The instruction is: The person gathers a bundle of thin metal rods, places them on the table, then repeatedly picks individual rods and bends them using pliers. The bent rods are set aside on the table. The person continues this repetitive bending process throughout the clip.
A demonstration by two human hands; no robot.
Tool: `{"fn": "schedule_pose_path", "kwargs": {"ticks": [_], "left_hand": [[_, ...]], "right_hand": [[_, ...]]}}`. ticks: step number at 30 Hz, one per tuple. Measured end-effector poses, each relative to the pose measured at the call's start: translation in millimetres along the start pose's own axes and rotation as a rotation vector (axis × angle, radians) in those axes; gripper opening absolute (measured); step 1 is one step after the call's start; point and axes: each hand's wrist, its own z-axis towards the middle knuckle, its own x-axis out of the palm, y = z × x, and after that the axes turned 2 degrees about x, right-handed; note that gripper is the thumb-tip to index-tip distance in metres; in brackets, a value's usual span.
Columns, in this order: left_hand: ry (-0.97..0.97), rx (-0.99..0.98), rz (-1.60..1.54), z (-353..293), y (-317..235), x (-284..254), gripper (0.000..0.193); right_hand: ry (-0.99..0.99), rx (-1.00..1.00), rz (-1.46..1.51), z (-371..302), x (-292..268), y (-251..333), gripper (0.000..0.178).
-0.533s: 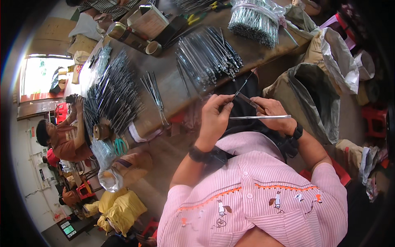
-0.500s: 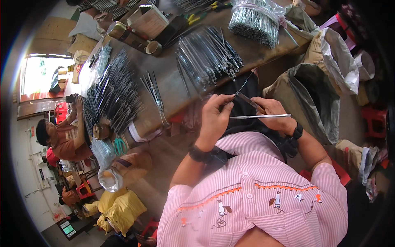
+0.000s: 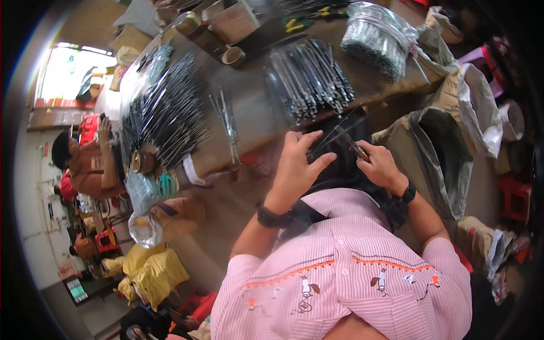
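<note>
My left hand [image 3: 294, 167] is raised past the table edge with thumb and index finger spread apart. A thin dark strip [image 3: 330, 138] slants up beside these fingers; whether the hand touches it I cannot tell. My right hand [image 3: 381, 164] is closed around the brown handle of a slim tool with a flat metal end [image 3: 358, 149], pointing up and left between the hands. Motion blur hides the exact shape of its tip. Just beyond the hands, a bundle of metal strips [image 3: 311, 79] lies on the table [image 3: 249, 133], with a few loose strips [image 3: 225, 122] left of it.
A large heap of dark strips [image 3: 170, 107] and teal-handled scissors [image 3: 167, 185] lie at left, near another person [image 3: 96, 164]. A bagged bundle [image 3: 377, 42] and yellow-handled pliers [image 3: 296, 25] are at the back. Open sacks [image 3: 439, 153] stand at right, yellow bags [image 3: 156, 272] lower left.
My left thumb and fingers have come apart from their pinch. The bright strip that lay across my right hand no longer shows there. The view has shifted slightly.
</note>
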Motion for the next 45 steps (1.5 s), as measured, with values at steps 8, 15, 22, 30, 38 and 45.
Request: {"fn": "schedule_pose_path", "kwargs": {"ticks": [8, 15, 22, 30, 38, 45], "left_hand": [[-0.431, -0.081, 0.15, 4, 80, -35, 0.018], [-0.455, -0.501, 0.438, 15, 176, -94, 0.03], [-0.424, -0.314, 0.617, 26, 136, -44, 0.042], [-0.219, -0.361, 0.366, 56, 134, -17, 0.03], [-0.176, -0.782, -1.144, 33, 138, -57, 0.018], [-0.189, -0.736, -1.176, 19, 101, -56, 0.024]], "right_hand": [[0.139, -0.013, 0.136, 14, 23, 3, 0.04], [0.191, 0.068, 0.423, 11, 27, -10, 0.043], [0.231, 0.187, 0.822, 5, 19, -14, 0.041], [0.161, 0.236, 0.968, 3, -3, -40, 0.022], [-0.137, 0.084, 1.613, 28, -53, -115, 0.022], [-0.541, 0.2, 0.971, 79, -102, -122, 0.01]]}}
